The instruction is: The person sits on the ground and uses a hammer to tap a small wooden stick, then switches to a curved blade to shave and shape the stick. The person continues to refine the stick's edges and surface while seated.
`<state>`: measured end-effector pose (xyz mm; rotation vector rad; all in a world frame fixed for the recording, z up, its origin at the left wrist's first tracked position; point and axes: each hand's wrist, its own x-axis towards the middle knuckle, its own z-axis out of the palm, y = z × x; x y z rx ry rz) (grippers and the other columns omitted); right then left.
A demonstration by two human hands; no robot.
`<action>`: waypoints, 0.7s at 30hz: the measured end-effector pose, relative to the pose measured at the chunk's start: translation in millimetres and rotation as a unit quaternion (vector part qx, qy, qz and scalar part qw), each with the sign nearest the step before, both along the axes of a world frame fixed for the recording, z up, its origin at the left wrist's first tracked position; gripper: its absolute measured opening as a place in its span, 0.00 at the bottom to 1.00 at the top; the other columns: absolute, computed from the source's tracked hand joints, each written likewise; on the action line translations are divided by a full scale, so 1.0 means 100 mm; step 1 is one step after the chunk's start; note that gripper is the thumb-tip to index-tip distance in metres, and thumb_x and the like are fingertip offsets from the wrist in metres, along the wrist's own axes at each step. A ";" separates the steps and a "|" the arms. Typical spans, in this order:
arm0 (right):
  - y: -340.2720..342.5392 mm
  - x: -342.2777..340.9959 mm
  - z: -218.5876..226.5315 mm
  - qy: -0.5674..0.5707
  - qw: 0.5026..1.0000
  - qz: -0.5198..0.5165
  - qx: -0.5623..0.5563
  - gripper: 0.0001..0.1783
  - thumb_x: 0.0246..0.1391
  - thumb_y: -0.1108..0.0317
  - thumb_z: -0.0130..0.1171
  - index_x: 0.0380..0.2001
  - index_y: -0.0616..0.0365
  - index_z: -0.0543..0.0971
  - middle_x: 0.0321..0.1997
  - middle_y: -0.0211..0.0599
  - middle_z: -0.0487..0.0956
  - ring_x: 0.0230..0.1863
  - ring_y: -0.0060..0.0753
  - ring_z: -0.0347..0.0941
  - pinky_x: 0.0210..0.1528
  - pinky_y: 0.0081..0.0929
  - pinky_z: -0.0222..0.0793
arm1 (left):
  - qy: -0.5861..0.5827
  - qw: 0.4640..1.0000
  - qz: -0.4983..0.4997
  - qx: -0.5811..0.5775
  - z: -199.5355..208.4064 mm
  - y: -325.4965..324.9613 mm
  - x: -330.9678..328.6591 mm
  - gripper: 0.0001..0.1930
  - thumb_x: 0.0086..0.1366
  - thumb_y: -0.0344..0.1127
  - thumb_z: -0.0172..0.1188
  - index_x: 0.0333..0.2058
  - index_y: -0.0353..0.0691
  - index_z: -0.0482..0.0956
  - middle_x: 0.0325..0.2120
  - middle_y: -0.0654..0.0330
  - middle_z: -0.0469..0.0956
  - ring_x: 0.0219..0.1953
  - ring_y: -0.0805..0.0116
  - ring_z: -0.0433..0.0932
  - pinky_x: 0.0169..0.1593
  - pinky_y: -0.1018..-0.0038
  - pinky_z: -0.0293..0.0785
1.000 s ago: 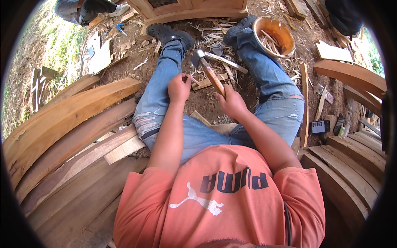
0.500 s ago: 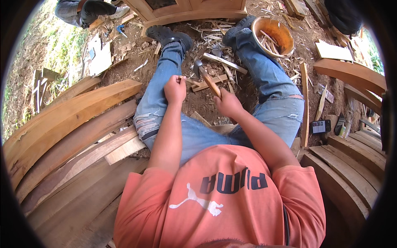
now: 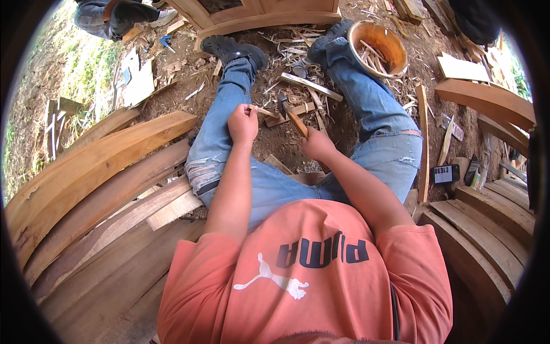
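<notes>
My left hand [image 3: 243, 123] is closed in a pinch on a thin pale wooden stick [image 3: 266, 112]. The stick points right from my fingertips, its free end just left of the hammer's head. Wrapped round the wooden handle of a hammer [image 3: 296, 122], my right hand [image 3: 318, 144] holds it between my knees, dark metal head up and away from me. Below both, a short flat piece of wood [image 3: 303, 109] lies on the ground. Whether the hammer's head or the stick touches that piece, I cannot tell.
Shavings and offcuts litter the soil between my legs. A bucket [image 3: 401, 51] holding wooden sticks stands by my right foot. A wooden panelled frame [image 3: 269, 20] lies beyond my feet. Curved planks [image 3: 103, 143] flank me on the left; a phone [image 3: 446, 174] lies at right.
The hammer's head has come down and slightly right, close to the stick's end. More of the stick now shows beyond my left hand, which has barely moved.
</notes>
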<state>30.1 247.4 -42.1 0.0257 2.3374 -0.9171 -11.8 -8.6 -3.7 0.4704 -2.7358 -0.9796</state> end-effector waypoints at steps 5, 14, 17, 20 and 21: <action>0.00 -0.09 0.62 0.074 0.990 -0.053 -0.104 0.18 0.70 0.57 0.62 0.50 0.62 0.77 0.42 0.61 0.85 0.46 0.68 0.82 0.49 0.55 0.76 | 0.002 1.000 0.014 0.010 0.03 0.06 0.05 0.11 0.69 0.38 0.72 0.37 0.35 0.85 0.29 0.49 0.88 0.31 0.49 0.88 0.36 0.57 0.80; 0.00 0.01 -0.03 -0.003 0.999 0.038 0.032 0.20 0.70 0.57 0.60 0.53 0.63 0.76 0.45 0.63 0.85 0.51 0.68 0.82 0.54 0.57 0.76 | 0.000 1.000 -0.003 -0.006 -0.04 0.01 0.01 0.10 0.69 0.38 0.71 0.37 0.36 0.85 0.29 0.50 0.88 0.31 0.49 0.88 0.36 0.57 0.81; 0.02 -0.06 -0.01 0.003 1.000 0.028 0.014 0.22 0.69 0.55 0.61 0.54 0.62 0.77 0.45 0.63 0.85 0.52 0.67 0.83 0.55 0.56 0.76 | -0.012 1.000 0.009 -0.002 0.00 0.00 0.02 0.10 0.69 0.38 0.71 0.37 0.36 0.85 0.29 0.49 0.88 0.31 0.49 0.88 0.36 0.57 0.81; 0.00 -0.05 0.23 0.036 0.999 -0.015 -0.018 0.21 0.70 0.55 0.61 0.54 0.61 0.77 0.44 0.63 0.85 0.50 0.68 0.82 0.53 0.57 0.76 | -0.003 1.000 0.013 0.017 0.01 0.05 0.04 0.10 0.69 0.38 0.71 0.37 0.36 0.85 0.29 0.49 0.88 0.31 0.49 0.88 0.36 0.57 0.81; -0.01 -0.05 0.36 0.047 0.998 -0.020 -0.048 0.21 0.70 0.55 0.61 0.52 0.62 0.76 0.44 0.64 0.85 0.51 0.68 0.82 0.53 0.57 0.76 | 0.005 0.999 0.014 0.032 0.01 0.08 0.05 0.11 0.69 0.38 0.71 0.37 0.36 0.85 0.29 0.49 0.88 0.32 0.49 0.88 0.37 0.57 0.81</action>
